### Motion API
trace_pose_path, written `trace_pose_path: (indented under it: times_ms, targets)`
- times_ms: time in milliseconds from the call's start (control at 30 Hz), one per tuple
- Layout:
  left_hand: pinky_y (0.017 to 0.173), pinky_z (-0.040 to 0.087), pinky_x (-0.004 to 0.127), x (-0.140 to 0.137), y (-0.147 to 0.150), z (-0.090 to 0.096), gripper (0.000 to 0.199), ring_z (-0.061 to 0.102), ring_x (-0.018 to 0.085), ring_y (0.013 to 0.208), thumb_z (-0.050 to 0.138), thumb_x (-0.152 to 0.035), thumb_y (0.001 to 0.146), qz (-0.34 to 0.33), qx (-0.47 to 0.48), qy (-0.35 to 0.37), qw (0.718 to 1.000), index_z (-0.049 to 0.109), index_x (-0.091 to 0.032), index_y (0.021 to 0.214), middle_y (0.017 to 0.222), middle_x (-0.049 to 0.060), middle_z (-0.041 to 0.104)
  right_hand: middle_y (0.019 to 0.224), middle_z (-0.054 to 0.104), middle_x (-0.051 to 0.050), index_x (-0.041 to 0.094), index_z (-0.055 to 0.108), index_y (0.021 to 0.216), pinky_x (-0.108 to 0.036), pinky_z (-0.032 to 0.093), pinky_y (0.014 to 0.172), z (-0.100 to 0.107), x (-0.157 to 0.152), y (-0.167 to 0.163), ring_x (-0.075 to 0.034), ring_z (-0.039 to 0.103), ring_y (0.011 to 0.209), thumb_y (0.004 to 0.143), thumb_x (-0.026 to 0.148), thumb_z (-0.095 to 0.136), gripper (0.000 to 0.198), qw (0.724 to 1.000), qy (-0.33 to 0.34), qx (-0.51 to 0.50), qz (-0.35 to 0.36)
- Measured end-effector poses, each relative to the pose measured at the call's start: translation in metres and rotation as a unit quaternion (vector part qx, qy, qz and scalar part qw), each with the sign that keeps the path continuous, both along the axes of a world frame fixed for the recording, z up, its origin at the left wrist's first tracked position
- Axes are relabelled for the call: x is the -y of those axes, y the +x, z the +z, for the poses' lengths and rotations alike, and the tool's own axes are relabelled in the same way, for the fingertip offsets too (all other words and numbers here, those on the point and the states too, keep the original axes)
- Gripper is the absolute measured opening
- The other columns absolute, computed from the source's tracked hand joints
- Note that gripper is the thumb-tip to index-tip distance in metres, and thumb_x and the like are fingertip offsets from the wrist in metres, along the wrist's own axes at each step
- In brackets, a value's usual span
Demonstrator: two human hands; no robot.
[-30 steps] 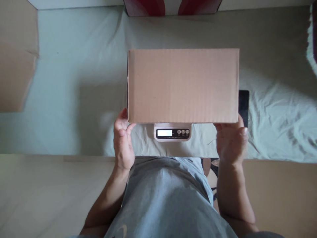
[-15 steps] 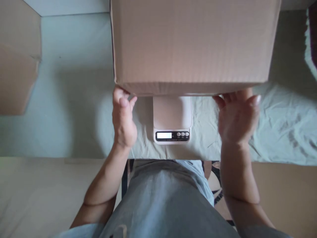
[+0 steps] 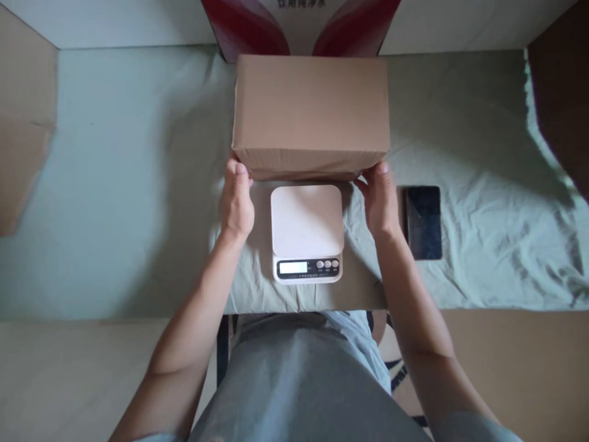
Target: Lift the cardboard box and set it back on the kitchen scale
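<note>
A brown cardboard box (image 3: 311,104) is held between my two hands, just beyond the kitchen scale. My left hand (image 3: 237,199) grips its near left corner from below, and my right hand (image 3: 381,196) grips the near right corner. Most fingers are hidden under the box, and the thumbs show at its sides. Between my wrists lies the white digital scale (image 3: 307,221), with a lit display and several round buttons facing me. Nothing lies on its plate. Whether the box touches the cloth I cannot tell.
A dark smartphone (image 3: 424,222) lies to the right of my right wrist on the green cloth (image 3: 115,184). Behind the box stands a red and white carton (image 3: 257,27). Cardboard (image 3: 23,110) stands at the far left, and a dark brown panel (image 3: 561,92) at the right.
The box has moved away from me and down towards the table, with both hands on it. The scale's whole plate, the smartphone and the red and white carton have come into sight.
</note>
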State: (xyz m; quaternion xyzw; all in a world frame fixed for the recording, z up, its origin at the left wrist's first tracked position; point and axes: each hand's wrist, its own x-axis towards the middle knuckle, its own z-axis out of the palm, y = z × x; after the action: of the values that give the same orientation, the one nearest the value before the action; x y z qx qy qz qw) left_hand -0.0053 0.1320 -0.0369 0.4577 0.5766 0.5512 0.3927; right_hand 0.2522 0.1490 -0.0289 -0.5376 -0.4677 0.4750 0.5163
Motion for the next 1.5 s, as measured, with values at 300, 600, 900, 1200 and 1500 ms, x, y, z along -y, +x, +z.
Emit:
trace_pose_path:
  times_ms: [300,600,900,1200,1500]
  targets:
    - [0.114,0.036,0.057,0.057,-0.029,-0.003,0.053,0.043,0.03,0.139,0.043,-0.062,0.092,0.077,-0.005,-0.007,0.997,0.048,-0.033,0.137,0.147,0.007,0.049,0.127,0.06,-0.009,0.03,0.045,0.14,-0.056,0.041,0.107,0.028,0.088,0.069,-0.025,0.057,0.115,0.077,0.047,0.068,0.07,0.95,-0.015,0.283,-0.133]
    - [0.106,0.028,0.076,0.115,-0.063,-0.002,0.08,0.048,0.04,0.133,0.079,-0.05,0.064,0.142,-0.022,-0.001,0.99,0.051,-0.026,0.135,0.142,0.018,0.052,0.132,0.053,-0.023,0.006,0.031,0.148,-0.058,0.034,0.113,0.014,0.1,0.107,-0.035,0.045,0.125,0.067,0.048,0.073,0.1,0.794,-0.159,0.568,-0.147]
    - [0.105,0.026,0.078,0.114,-0.058,0.011,0.078,0.051,0.039,0.13,0.078,-0.035,0.056,0.168,0.003,0.008,0.986,0.054,-0.023,0.129,0.137,0.016,0.055,0.13,0.053,-0.021,0.009,0.037,0.145,-0.06,0.036,0.111,0.011,0.102,0.097,-0.036,0.046,0.123,0.069,0.045,0.069,0.09,0.795,-0.134,0.575,-0.138]
    - [0.105,0.031,0.075,0.114,-0.059,0.011,0.073,0.054,0.035,0.128,0.071,-0.035,0.058,0.16,-0.02,0.012,0.987,0.054,-0.028,0.129,0.135,0.011,0.057,0.135,0.049,-0.025,0.007,0.033,0.147,-0.063,0.033,0.112,0.013,0.113,0.092,-0.037,0.043,0.13,0.075,0.057,0.064,0.093,0.816,-0.131,0.549,-0.123]
    - [0.106,0.027,0.079,0.114,-0.054,0.017,0.073,0.051,0.039,0.131,0.07,-0.034,0.059,0.153,-0.033,0.006,0.988,0.052,-0.029,0.129,0.136,0.011,0.055,0.13,0.054,-0.015,0.022,0.044,0.139,-0.047,0.055,0.085,0.009,0.133,0.11,-0.024,0.06,0.108,0.081,0.047,0.061,0.065,0.9,-0.09,0.394,-0.164]
